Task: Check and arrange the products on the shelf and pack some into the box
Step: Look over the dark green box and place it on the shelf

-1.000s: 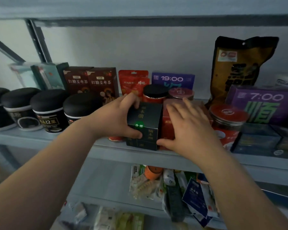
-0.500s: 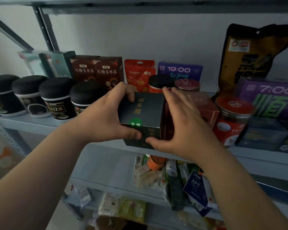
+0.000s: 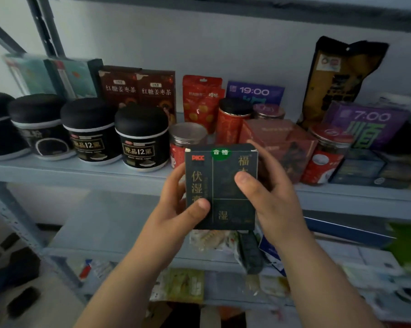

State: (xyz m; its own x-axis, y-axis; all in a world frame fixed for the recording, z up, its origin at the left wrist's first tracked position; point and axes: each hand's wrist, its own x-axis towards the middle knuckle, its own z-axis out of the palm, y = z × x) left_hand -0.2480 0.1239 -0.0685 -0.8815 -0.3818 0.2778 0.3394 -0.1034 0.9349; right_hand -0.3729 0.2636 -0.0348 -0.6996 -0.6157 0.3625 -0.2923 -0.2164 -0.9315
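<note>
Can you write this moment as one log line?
step: checking product | left hand: holds dark green box | right hand: holds same box | box: in front of shelf, off it

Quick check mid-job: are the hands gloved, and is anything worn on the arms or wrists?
No gloves: the left hand and right hand are bare. The left forearm and right forearm are bare too, with no sleeve cuff in view. No watch, bracelet or ring shows.
</note>
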